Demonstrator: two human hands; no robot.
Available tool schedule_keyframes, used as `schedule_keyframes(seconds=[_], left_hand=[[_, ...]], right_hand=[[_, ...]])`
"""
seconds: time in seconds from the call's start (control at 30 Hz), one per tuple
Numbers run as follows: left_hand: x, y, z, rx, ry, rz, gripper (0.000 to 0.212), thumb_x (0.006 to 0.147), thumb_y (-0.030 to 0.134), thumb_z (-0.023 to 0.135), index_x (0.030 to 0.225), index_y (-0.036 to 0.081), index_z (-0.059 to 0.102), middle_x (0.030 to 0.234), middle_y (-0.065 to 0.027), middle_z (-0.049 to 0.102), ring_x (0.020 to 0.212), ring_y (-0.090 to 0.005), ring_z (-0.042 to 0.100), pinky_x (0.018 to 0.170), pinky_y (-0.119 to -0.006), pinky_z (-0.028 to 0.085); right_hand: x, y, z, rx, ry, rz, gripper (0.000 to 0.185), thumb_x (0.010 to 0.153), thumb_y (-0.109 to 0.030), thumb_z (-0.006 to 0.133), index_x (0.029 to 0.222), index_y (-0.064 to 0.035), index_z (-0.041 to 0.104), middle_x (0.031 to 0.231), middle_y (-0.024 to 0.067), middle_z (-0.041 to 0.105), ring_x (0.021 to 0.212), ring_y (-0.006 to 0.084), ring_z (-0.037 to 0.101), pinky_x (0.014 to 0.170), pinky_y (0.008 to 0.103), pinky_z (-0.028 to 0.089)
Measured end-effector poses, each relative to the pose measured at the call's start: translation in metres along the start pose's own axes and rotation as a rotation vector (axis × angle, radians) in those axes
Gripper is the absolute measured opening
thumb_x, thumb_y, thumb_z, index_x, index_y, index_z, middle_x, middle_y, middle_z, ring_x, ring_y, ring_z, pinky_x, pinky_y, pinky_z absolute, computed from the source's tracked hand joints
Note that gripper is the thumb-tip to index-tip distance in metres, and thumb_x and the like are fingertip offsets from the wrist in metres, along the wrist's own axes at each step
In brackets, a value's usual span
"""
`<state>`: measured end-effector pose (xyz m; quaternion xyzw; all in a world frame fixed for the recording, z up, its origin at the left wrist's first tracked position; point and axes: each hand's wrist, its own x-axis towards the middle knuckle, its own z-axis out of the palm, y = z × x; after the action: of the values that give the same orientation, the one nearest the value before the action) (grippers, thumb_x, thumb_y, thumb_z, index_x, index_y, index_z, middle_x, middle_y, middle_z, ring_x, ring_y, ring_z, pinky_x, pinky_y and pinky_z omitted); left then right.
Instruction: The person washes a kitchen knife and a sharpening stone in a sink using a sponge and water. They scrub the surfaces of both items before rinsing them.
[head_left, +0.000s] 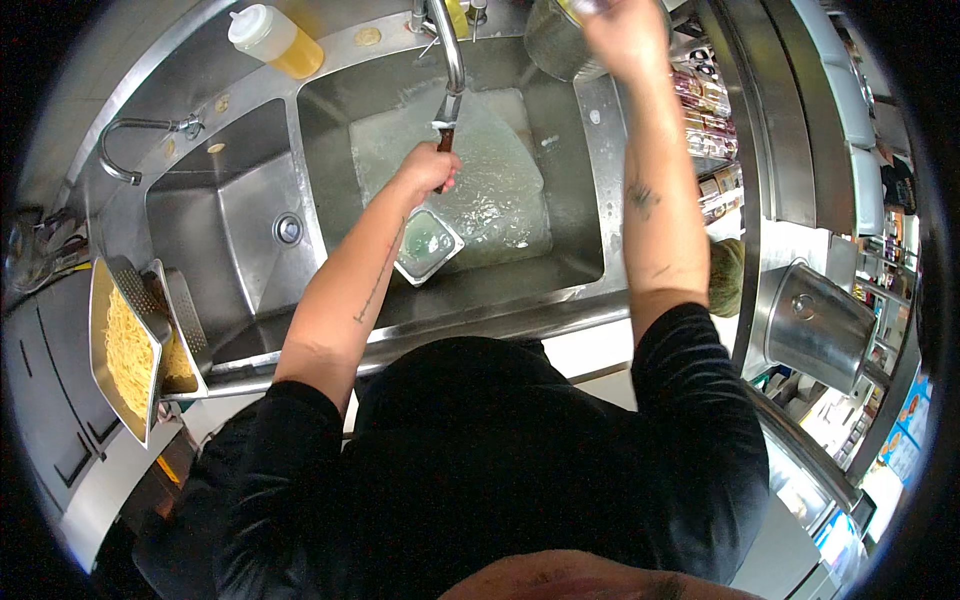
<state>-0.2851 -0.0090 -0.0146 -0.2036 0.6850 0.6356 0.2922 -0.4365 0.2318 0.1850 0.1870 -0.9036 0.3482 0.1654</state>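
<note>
My left hand (430, 171) grips the brown handle of a metal-bladed utensil (446, 139), a knife or a spatula. Its blade points away from me beneath the faucet spout (450, 52), with white foam near the handle. Below that hand, a small square metal pan (429, 247) holding cloudy greenish liquid sits in the sink basin (330, 150). Rippling, cloudy water (495, 187) covers the basin's floor. My right hand (628, 37) is blurred at the top edge, over a large metal pot (551, 41). Something pale shows by its fingers, but its grip is unclear.
A squeeze bottle of yellow liquid (276, 41) stands on the back ledge. Left is a second basin (255, 202) with its own faucet (120, 150). Perforated pans of noodles (127, 345) rest at its front left corner. A metal bucket (821, 326) is at right.
</note>
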Motion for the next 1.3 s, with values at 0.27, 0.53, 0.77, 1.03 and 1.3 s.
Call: schedule_keyframes(seconds=[0.27, 0.53, 0.77, 1.03, 1.3], left_hand=[[0.021, -0.014, -0.014, 0.015, 0.025, 0.009, 0.009, 0.086, 0.006, 0.065, 0.091, 0.002, 0.058, 0.073, -0.005, 0.058, 0.059, -0.0152, 0.056, 0.05, -0.031, 0.045], [0.014, -0.027, -0.019, -0.379, -0.033, -0.007, 0.009, 0.096, 0.007, 0.066, 0.103, 0.004, 0.06, 0.081, -0.0041, 0.061, 0.067, -0.0144, 0.059, 0.059, -0.031, 0.052], [-0.004, -0.035, -0.003, -0.526, 0.009, 0.038, 0.013, 0.098, 0.01, 0.067, 0.105, 0.005, 0.057, 0.082, -0.0037, 0.06, 0.064, -0.0154, 0.059, 0.058, -0.032, 0.052], [-0.063, -0.104, 0.006, -0.304, 0.059, 0.115, 0.018, 0.102, 0.021, 0.064, 0.112, 0.01, 0.052, 0.072, 0.0006, 0.054, 0.05, -0.01, 0.048, 0.044, -0.028, 0.038], [-0.081, -0.154, -0.009, 0.217, 0.423, 0.384, 0.03, 0.104, 0.034, 0.058, 0.125, 0.012, 0.061, 0.083, -0.0072, 0.062, 0.081, -0.0252, 0.066, 0.071, -0.041, 0.052]], right_hand=[[-0.087, 0.001, 0.172, 0.514, -0.738, 0.183, 0.025, 0.09, -0.016, 0.072, 0.112, -0.0047, 0.074, 0.102, 0.0087, 0.076, 0.094, 0.0193, 0.073, 0.086, 0.0334, 0.056], [-0.073, -0.007, 0.195, 0.765, -0.925, 0.306, 0.022, 0.093, -0.012, 0.066, 0.11, 0.0006, 0.071, 0.1, 0.01, 0.076, 0.089, 0.0169, 0.072, 0.079, 0.0328, 0.059], [-0.084, 0.004, 0.185, 0.887, -0.814, 0.449, 0.022, 0.094, -0.003, 0.063, 0.114, 0.0031, 0.069, 0.106, 0.0134, 0.075, 0.099, 0.0203, 0.072, 0.092, 0.0339, 0.058], [-0.087, -0.003, 0.182, 0.726, -0.847, 0.397, 0.019, 0.09, -0.004, 0.069, 0.108, 0.0017, 0.072, 0.098, 0.012, 0.077, 0.09, 0.0194, 0.074, 0.084, 0.0338, 0.059], [-0.09, -0.009, 0.176, 0.65, -0.903, 0.295, 0.02, 0.09, -0.005, 0.067, 0.109, 0.0006, 0.072, 0.097, 0.0103, 0.076, 0.088, 0.0185, 0.074, 0.08, 0.0326, 0.06]])
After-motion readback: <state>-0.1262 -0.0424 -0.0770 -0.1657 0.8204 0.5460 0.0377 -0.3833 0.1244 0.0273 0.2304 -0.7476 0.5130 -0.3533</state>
